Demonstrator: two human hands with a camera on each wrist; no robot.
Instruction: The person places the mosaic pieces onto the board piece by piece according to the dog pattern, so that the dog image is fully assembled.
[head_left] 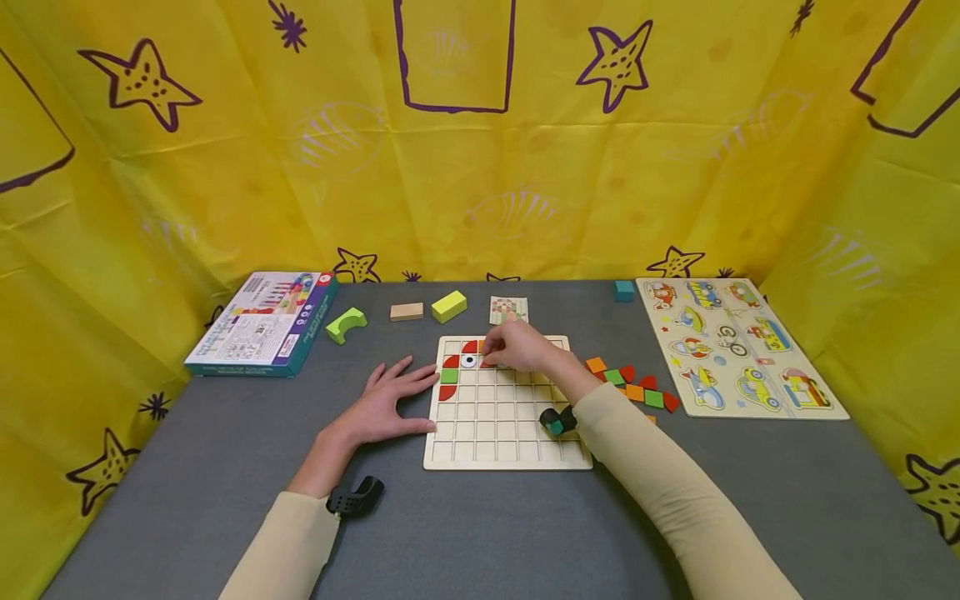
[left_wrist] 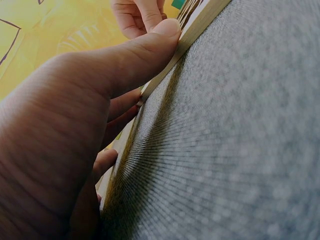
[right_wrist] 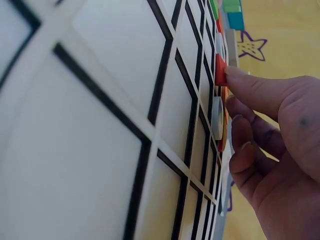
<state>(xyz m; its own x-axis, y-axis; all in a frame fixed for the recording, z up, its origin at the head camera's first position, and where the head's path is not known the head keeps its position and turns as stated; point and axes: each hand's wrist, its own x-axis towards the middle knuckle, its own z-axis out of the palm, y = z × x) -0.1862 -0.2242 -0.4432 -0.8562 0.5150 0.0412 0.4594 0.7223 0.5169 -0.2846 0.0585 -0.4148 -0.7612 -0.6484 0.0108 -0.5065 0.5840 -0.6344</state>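
Observation:
A pale wooden grid board (head_left: 498,433) lies mid-table. Along its upper left are red rounded tiles (head_left: 447,392), a green square tile (head_left: 449,376) and a white tile with a black eye dot (head_left: 468,361). My right hand (head_left: 517,346) reaches over the board's top rows. It pinches a red tile (right_wrist: 220,71) at the grid, seen in the right wrist view; the tile's far side is hidden. My left hand (head_left: 392,402) lies with fingers spread at the board's left edge. In the left wrist view its thumb (left_wrist: 145,55) touches the board's side.
Loose orange, green and red tiles (head_left: 634,392) lie right of the board, partly behind the right forearm. Beyond the board are a small picture card (head_left: 508,309), a yellow block (head_left: 449,307), a wooden block (head_left: 407,312) and a green arch (head_left: 347,323). A box (head_left: 262,321) and a picture puzzle (head_left: 738,346) flank them.

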